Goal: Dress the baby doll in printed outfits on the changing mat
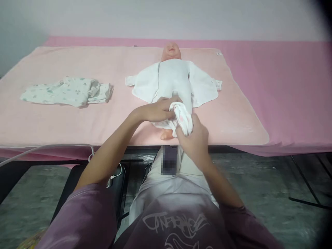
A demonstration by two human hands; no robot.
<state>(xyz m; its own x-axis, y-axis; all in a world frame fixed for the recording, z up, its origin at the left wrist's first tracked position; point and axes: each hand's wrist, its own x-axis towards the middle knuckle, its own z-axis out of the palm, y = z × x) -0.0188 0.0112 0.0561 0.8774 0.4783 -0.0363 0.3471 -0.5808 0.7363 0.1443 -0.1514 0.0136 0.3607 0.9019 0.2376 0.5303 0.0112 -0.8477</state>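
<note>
A baby doll (171, 51) lies on its back on a pink mat, its head toward the wall. An opened white garment (173, 74) covers its body, with the sleeves spread to both sides. Over the doll's lower legs, my left hand (162, 109) is closed on a bunched white cloth with pink marks (183, 118). My right hand (195, 136) grips the same cloth from the right, near the table's front edge. One bare foot (166, 134) of the doll shows just below the cloth; the other foot is hidden.
Folded white clothing with a green print (68, 90) lies on the mat (233, 121) at the left. A white cable (52, 147) runs along the front edge. Below it stands a black seat (75, 183).
</note>
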